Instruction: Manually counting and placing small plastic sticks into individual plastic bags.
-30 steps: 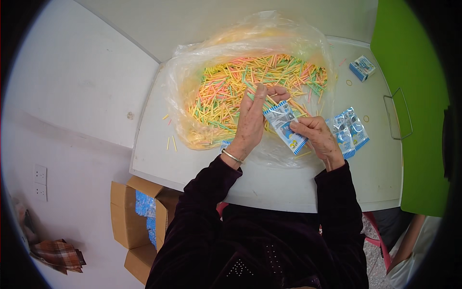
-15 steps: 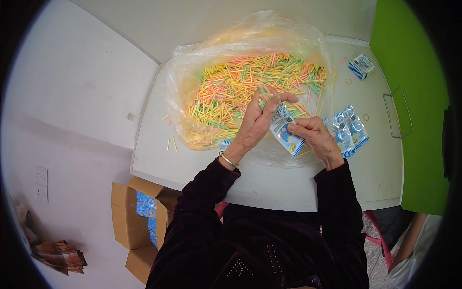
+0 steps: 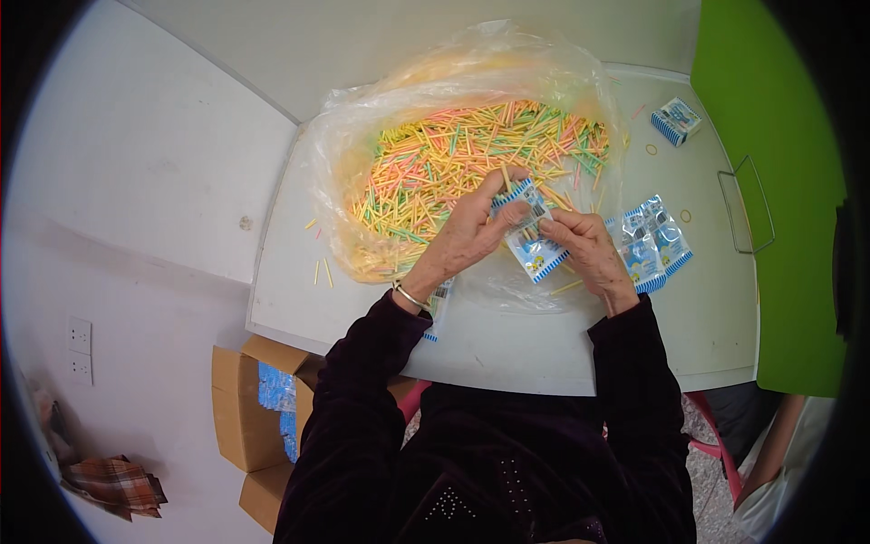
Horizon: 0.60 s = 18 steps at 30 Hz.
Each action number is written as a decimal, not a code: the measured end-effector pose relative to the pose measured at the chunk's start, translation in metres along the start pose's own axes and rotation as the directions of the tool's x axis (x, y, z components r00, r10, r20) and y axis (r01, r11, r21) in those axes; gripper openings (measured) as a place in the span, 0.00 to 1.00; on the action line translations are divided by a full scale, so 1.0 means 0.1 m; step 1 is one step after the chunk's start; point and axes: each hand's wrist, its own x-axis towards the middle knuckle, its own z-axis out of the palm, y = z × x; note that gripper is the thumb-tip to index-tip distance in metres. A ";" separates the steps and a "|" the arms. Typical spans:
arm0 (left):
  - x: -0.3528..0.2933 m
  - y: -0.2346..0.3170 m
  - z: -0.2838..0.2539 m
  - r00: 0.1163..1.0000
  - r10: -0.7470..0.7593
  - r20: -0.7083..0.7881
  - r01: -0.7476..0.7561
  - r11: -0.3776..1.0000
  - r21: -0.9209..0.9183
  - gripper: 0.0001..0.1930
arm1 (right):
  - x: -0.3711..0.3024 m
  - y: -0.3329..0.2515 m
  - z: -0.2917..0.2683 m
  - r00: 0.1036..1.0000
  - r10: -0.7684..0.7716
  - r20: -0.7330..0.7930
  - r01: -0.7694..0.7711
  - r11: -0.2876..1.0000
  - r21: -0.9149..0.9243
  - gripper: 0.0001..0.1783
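Note:
Between my hands is a small blue-and-white plastic packet [image 3: 536, 257], held tilted over the near edge of a big clear bag [image 3: 340, 163]. My left hand [image 3: 473, 222] pinches the packet's upper end, where a few pale yellow sticks [image 3: 507, 179] poke out by my fingers. My right hand [image 3: 589, 245] grips the packet's right side with thumb and fingers. Behind them the bag lies open, full of thin pink, yellow and green sticks [image 3: 471, 154]. Another packet [image 3: 440, 304] lies partly hidden beneath my left wrist.
Flat blue-and-white packets [image 3: 657, 245] lie right of my right hand. A small box [image 3: 675, 121] and rubber bands [image 3: 685, 217] are farther right, beside a green panel [image 3: 779, 181] with a wire handle. Loose sticks [image 3: 323, 272] lie left. An open carton [image 3: 237, 408] of blue packets stands below left.
The sticks that my left hand held above the packet have mostly gone down into it. My left hand has moved lower onto the packet's top, and more of the packet under my wrist shows.

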 end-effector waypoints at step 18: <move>0.08 0.11 -0.06 0.998 0.053 -0.018 -0.042 0.928 0.371 0.16 | 0.00 0.00 0.01 0.999 -0.016 -0.033 0.021 0.987 0.159 0.17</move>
